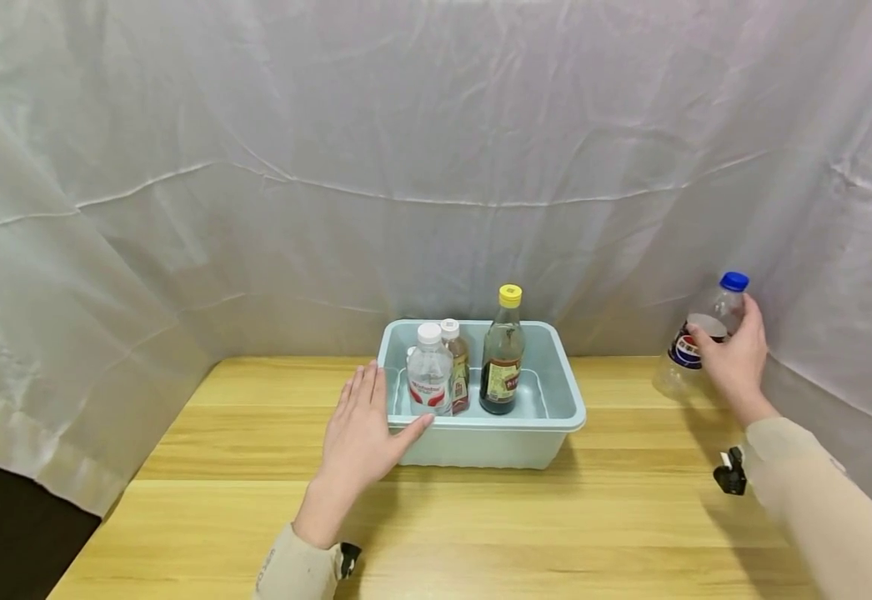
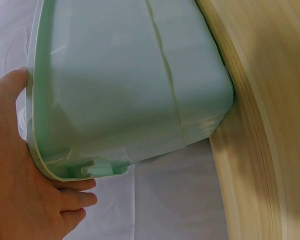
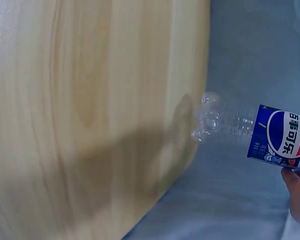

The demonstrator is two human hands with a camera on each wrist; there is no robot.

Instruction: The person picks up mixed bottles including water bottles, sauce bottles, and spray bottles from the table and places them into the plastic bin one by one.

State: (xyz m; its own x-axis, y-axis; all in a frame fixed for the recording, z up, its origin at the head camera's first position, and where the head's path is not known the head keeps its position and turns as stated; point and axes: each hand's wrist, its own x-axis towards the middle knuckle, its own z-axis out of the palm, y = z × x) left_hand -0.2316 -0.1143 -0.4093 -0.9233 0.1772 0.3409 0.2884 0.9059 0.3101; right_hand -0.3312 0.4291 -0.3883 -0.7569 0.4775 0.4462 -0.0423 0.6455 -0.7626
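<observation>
My right hand (image 1: pixel 739 358) grips a clear plastic cola bottle (image 1: pixel 706 333) with a blue cap and blue label at the table's far right. In the right wrist view the bottle's label (image 3: pixel 284 136) shows above the thumb. Whether its base touches the table is hard to tell. My left hand (image 1: pixel 361 429) rests at the left front corner of a pale blue-green plastic bin (image 1: pixel 481 442), fingers straight along its side and thumb at the front rim. Inside the bin stand a clear white-capped water bottle (image 1: pixel 430 375), another white-capped bottle (image 1: pixel 457 358) and a yellow-capped dark sauce bottle (image 1: pixel 502 367).
The bin stands on a wooden table (image 1: pixel 481 533) near its back edge. A grey-white cloth curtain (image 1: pixel 436 150) hangs behind and along both sides. Another white cap is partly hidden behind the water bottle.
</observation>
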